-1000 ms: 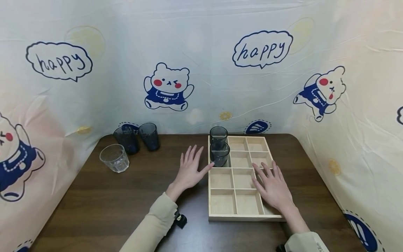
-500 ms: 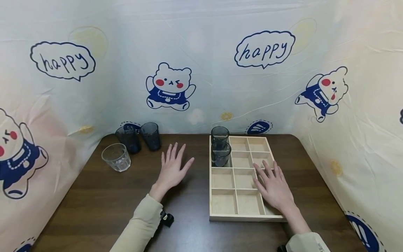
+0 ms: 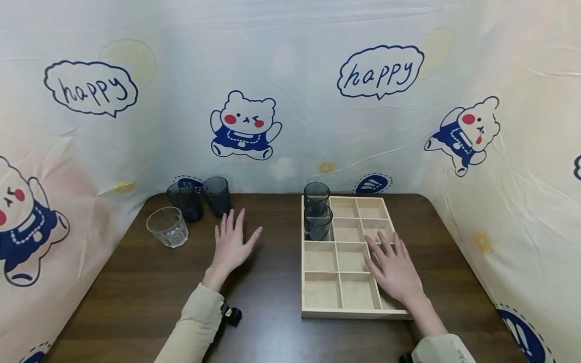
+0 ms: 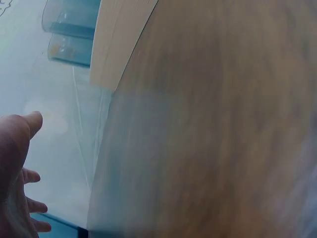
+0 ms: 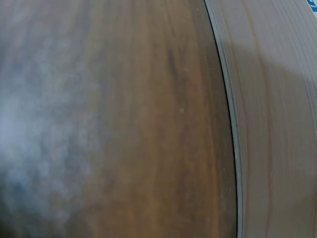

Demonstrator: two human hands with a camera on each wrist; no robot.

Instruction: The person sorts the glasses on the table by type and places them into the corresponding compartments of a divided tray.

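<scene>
My left hand point(image 3: 230, 248) is over the table with fingers spread and nothing in it. Its fingertips come close to a dark blue glass point(image 3: 216, 196) at the back left. Beside that glass are a second dark blue glass point(image 3: 184, 201) and a clear glass point(image 3: 168, 228). On the right lies a wooden compartment tray point(image 3: 320, 313). Two grey-blue tinted glasses stand in its left column, one in the rear cell point(image 3: 316, 190) and one in the cell before it point(image 3: 317, 223). My right hand point(image 3: 395, 267) rests over the tray's right side with its fingers extended.
A brown wooden table point(image 3: 268, 333) carries everything. Behind and at both sides hangs a printed cloth point(image 3: 308, 126), meeting the table's back edge near the dark glasses. In the right wrist view, the tray's side wall point(image 5: 272, 139) borders the table.
My left hand has moved left, away from the tray and its front glass, to near the dark blue glasses. My right hand has stayed on the tray's side.
</scene>
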